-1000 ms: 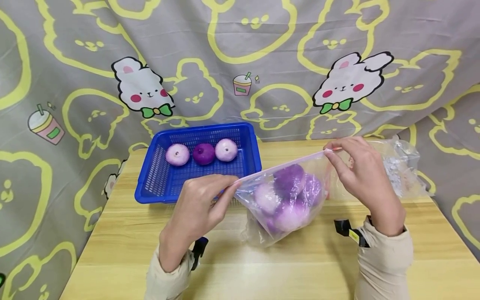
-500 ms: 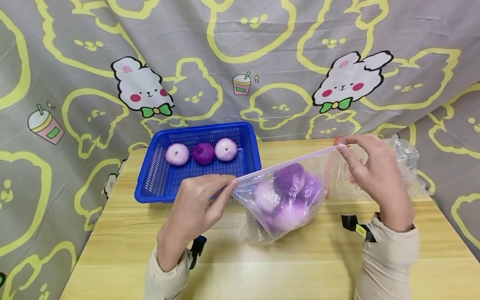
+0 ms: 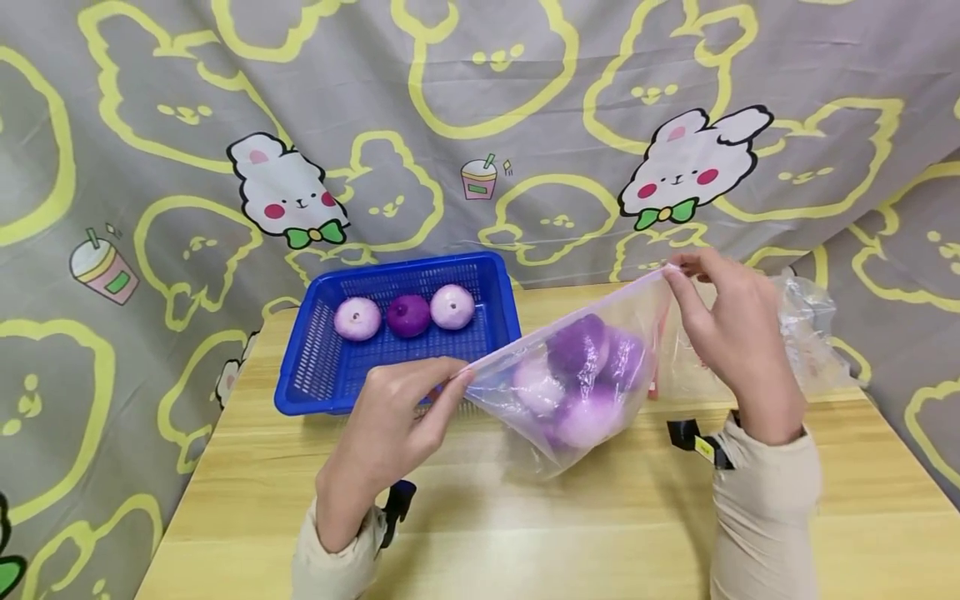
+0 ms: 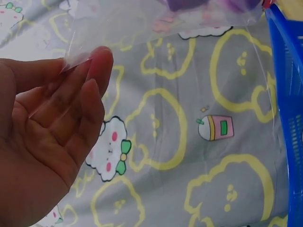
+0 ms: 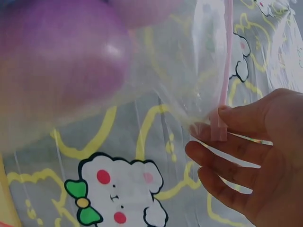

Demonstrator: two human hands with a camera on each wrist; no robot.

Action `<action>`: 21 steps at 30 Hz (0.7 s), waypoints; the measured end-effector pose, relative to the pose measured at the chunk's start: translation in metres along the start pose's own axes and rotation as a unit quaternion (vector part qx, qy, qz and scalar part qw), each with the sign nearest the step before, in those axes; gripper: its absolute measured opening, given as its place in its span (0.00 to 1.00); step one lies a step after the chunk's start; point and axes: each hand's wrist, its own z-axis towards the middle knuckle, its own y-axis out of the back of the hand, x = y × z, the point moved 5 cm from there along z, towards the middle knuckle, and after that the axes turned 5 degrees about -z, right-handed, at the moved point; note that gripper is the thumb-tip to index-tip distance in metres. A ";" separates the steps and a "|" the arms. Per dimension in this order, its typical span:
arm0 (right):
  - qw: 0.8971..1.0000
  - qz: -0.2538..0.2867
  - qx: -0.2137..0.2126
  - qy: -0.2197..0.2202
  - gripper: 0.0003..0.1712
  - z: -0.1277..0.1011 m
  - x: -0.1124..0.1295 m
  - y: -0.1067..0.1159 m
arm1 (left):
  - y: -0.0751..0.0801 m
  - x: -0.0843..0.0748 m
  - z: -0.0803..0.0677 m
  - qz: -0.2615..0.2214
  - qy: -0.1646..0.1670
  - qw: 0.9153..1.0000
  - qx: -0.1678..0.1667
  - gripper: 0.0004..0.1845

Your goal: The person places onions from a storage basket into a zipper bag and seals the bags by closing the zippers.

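A clear zip bag (image 3: 572,317) with a pink closure strip hangs between my hands, its strip pulled straight and slanting up to the right. Several purple onions (image 3: 588,417) are bunched inside it. My left hand (image 3: 397,421) pinches the strip's left end between thumb and fingers. At the higher right end, my right hand (image 3: 738,333) grips the corner. In the right wrist view, thumb and forefinger hold the pink strip (image 5: 222,106) near its end, the other fingers loosely bent. The left wrist view shows the bag's clear corner (image 4: 80,52) at the left fingertips.
Behind my left hand stands a blue plastic basket (image 3: 318,387), holding a dark purple onion (image 3: 408,316) between two paler ones. More clear plastic bags (image 3: 810,333) lie at the right back of the wooden table (image 3: 570,533). A patterned cloth (image 3: 555,100) hangs behind.
My right hand moved outward to the right along with the strip's end, then came back left and higher. The strip slants more steeply, and the bag's bottom has risen a little. The left hand barely shifted.
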 end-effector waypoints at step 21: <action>0.988 0.020 0.151 -0.021 0.22 0.089 -0.046 -0.095 | -0.091 0.045 0.014 0.065 0.148 0.985 0.056 0.09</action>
